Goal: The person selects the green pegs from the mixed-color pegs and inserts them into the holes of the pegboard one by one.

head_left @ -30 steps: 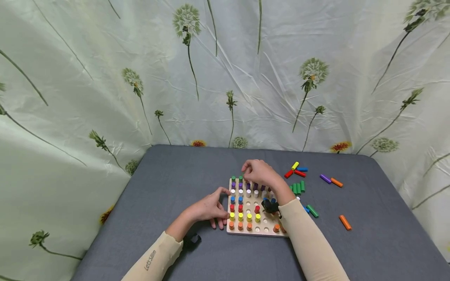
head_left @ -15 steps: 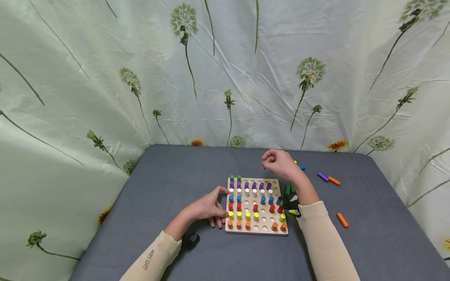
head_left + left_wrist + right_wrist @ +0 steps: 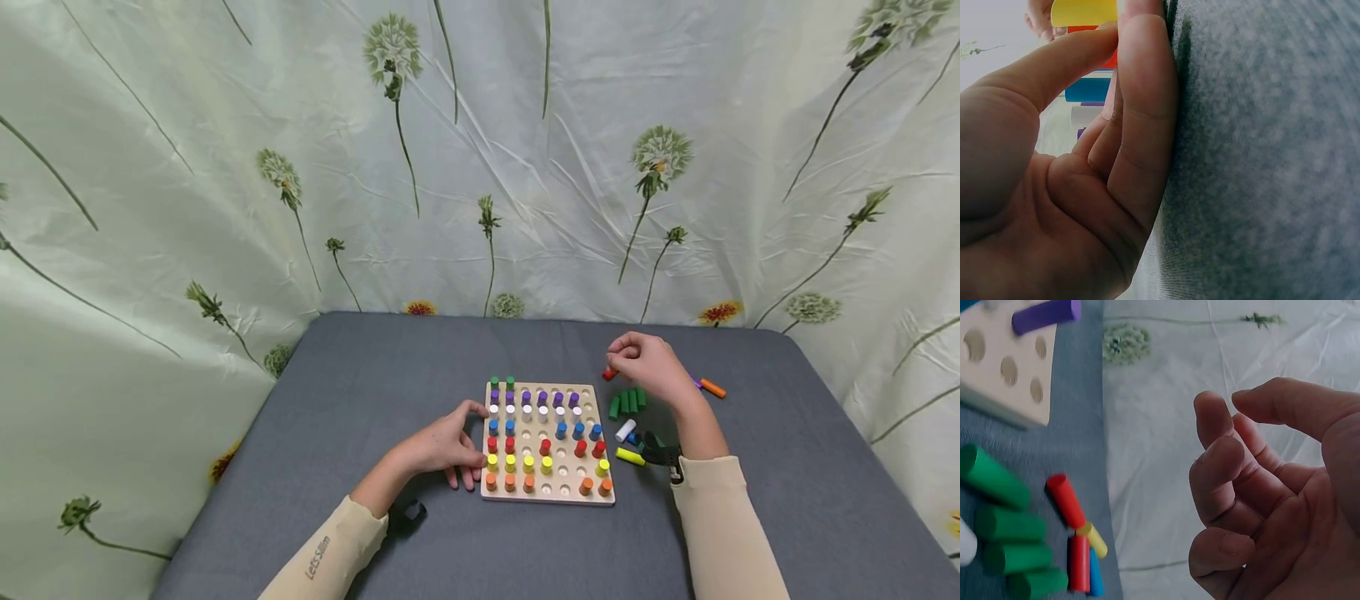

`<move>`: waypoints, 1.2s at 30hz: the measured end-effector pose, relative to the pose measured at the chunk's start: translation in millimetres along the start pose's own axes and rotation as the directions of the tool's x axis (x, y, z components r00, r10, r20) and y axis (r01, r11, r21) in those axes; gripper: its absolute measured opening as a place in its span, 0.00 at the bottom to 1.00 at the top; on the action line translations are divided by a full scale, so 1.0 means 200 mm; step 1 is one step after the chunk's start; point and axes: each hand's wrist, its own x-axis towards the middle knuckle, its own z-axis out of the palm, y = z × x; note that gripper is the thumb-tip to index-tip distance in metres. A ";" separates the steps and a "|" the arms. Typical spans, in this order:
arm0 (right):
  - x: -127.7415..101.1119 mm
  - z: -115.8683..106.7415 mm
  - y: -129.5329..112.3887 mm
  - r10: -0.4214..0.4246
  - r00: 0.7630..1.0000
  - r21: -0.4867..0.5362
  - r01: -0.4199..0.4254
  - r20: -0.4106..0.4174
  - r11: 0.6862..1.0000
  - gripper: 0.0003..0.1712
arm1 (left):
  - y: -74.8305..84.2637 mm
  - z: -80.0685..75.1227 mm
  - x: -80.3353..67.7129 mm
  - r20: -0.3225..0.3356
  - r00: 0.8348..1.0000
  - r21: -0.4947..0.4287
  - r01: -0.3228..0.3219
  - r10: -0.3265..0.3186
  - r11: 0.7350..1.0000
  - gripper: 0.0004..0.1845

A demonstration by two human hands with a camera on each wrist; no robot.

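loose green pegs (image 3: 628, 402) lie side by side on the grey table (image 3: 390, 367) just right of the peg board (image 3: 547, 492), long axes pointing away from the person; the right hand (image 3: 651, 364), fingers loosely curled and empty, hovers just beyond them, nearer than the left hand (image 3: 442, 446), which rests relaxed against the board's left edge

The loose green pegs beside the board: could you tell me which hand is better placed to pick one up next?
Probably the right hand: it hovers empty just above the green pegs. The left hand rests on the table against the peg board's opposite edge.
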 end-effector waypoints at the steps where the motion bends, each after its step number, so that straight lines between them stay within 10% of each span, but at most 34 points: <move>1: 0.00 -0.01 0.02 0.004 1.000 -0.003 -0.004 -0.008 1.000 0.16 | 0.00 0.00 0.00 0.000 1.000 -0.001 0.001 -0.001 1.000 0.37; 36: -0.01 -0.08 0.29 0.232 0.972 -0.220 -0.217 0.045 0.951 0.16 | 0.00 0.01 0.00 0.000 1.000 0.004 0.013 -0.013 1.000 0.36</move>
